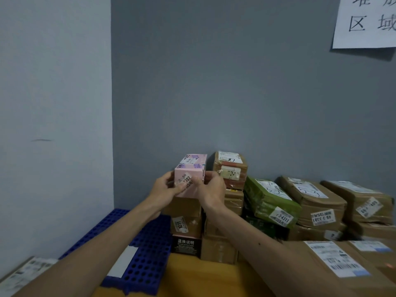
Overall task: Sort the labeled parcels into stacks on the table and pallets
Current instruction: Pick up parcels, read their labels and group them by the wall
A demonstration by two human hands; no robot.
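Squarely between both hands, the pink parcel [189,179] stands on top of the leftmost stack of brown boxes [186,211]. Its lower edge meets the box beneath, though I cannot tell whether its weight rests there. A white label reading 2302 faces the camera.

The left hand [164,188] grips the parcel's left side, its fingers curled round the left edge and its thumb laid across the label. The right hand [213,189] grips the right side, its fingers [211,175] wrapped closely over that edge and its thumb pressing the front face. Both bare forearms reach forward from the near edge and converge on the parcel.

Just right of it, a taped brown parcel [230,170] tops the next stack, and further right lie a green parcel [267,200] and more brown ones. A black box [186,245] forms the foot of the left stack on the yellow counter [203,277]. A blue pallet [145,254] lies to the left, and a large carton [317,275] lies near right. A paper sign [364,22] hangs on the grey wall, far right.
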